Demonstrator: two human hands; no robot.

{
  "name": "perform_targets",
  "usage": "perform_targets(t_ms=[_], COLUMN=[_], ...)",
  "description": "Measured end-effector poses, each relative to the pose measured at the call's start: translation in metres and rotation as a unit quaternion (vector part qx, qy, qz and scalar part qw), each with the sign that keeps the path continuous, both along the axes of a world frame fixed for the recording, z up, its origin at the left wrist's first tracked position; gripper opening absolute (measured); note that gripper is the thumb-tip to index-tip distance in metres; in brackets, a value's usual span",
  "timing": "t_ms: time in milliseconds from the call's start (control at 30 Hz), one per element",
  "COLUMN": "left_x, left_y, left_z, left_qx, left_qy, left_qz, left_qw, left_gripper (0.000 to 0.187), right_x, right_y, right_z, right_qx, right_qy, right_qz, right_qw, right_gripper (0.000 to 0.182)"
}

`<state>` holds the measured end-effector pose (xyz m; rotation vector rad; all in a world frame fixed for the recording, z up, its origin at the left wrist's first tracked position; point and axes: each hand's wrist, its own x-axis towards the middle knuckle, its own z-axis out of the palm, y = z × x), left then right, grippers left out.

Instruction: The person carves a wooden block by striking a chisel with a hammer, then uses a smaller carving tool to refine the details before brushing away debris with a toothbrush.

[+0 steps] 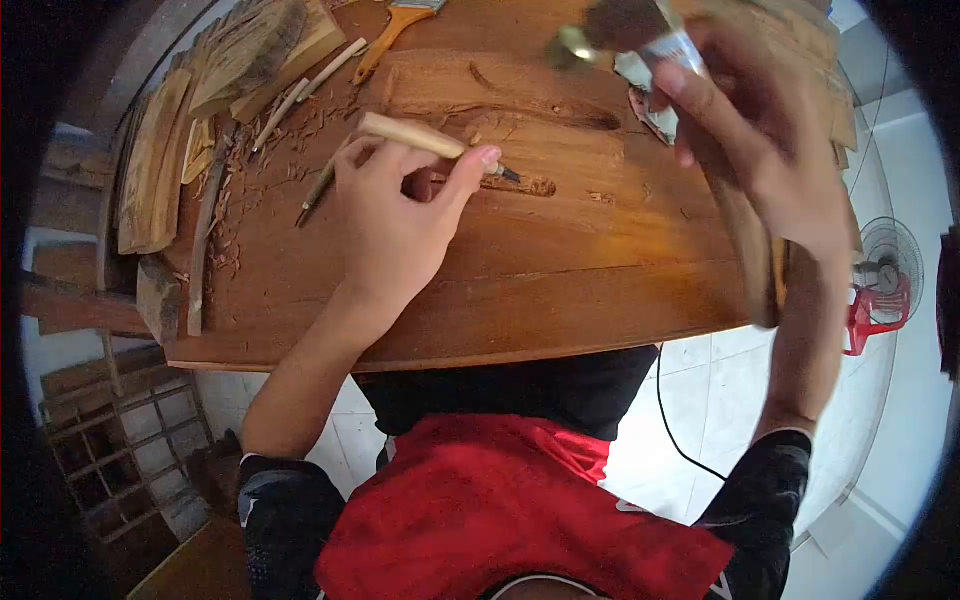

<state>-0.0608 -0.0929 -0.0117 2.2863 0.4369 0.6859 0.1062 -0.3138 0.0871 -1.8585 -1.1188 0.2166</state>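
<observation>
My left hand (395, 215) is closed around a wood carving chisel (415, 134) with a pale wooden handle. Its dark metal tip points right, close over a recess in a carved wooden board (590, 160) lying on the table. Raised at the right, my right hand (765, 140) is wrapped around a hammer (748, 235), smeared by motion. The hammer's dark head with a shiny face shows beyond the fingers, and its long wooden handle runs down toward the table's front edge. Fingers partly hide the handle.
The brown wooden table (480, 300) has wood shavings (230, 225) on its left side. A paintbrush (385, 38) and slim tools (280, 112) lie at the back left. Wood blocks (150, 170) stack along the left edge. A red fan (882, 300) stands at the right.
</observation>
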Motion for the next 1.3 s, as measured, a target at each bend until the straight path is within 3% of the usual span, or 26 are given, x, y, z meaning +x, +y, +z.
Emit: perform_targets(t_ms=[100, 267, 400, 567, 733, 1300], left_x=[0.002, 0.003, -0.003, -0.005, -0.002, -0.002], left_y=[0.002, 0.004, 0.004, 0.001, 0.001, 0.002], left_z=[-0.001, -0.025, -0.017, -0.016, -0.022, -0.022], left_qx=[-0.062, -0.074, 0.055, 0.028, 0.022, 0.024], left_qy=[0.0, -0.069, -0.043, -0.058, -0.086, -0.079], left_qz=[-0.028, -0.007, 0.015, 0.012, 0.01, 0.009], left_qw=[0.998, 0.995, 0.997, 0.998, 0.996, 0.997], left_gripper=[0.028, 0.038, 0.042, 0.044, 0.044, 0.048], right_x=[-0.009, -0.031, -0.049, -0.07, -0.075, -0.083], right_y=[0.026, 0.085, 0.14, 0.204, 0.243, 0.24], right_z=[0.04, 0.084, 0.096, 0.087, 0.075, 0.088], right_qx=[-0.028, -0.088, -0.139, -0.198, -0.226, -0.291], right_qy=[-0.189, -0.406, -0.497, -0.526, -0.525, -0.512], right_qz=[0.057, 0.156, 0.219, 0.272, 0.293, 0.308], right_qw=[0.98, 0.896, 0.828, 0.781, 0.767, 0.748], right_gripper=[0.029, 0.03, 0.03, 0.03, 0.03, 0.031])
